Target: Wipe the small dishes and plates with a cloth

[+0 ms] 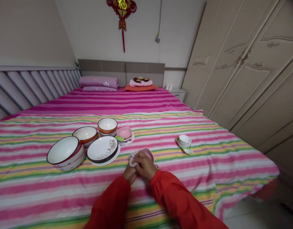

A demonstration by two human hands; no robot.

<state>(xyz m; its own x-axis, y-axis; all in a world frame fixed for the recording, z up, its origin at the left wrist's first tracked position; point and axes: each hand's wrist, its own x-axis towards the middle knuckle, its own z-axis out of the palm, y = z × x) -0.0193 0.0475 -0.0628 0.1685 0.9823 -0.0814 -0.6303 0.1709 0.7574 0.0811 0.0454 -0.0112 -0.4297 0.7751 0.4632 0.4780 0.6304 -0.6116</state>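
While a small pink bowl point(146, 154) is held low over the near part of the striped bedsheet point(208, 159), a pale cloth point(132, 160) is pressed against its left side. The right hand point(145, 166) is closed around the bowl's near wall, fingers curled on it. The left hand point(129, 173) is tucked partly beneath the right, fingers gathered on the cloth; how tightly cannot be told. Both arms are covered by red sleeves point(177, 200).

Just left of the hands, a stack of shallow plates point(103, 150) with a dark floral print is seen, and beyond it a large white bowl with a red outer wall point(64, 152). Behind these, two orange-banded bowls point(97, 131) are set side by side, with another pink bowl on a saucer point(125, 134) just beside them. Well apart to the right, a stack of small white dishes point(185, 141) is laid on a green spoon-shaped piece. Pillows point(98, 83) are placed at the headboard, and a red knot ornament point(122, 12) is hung on the wall.
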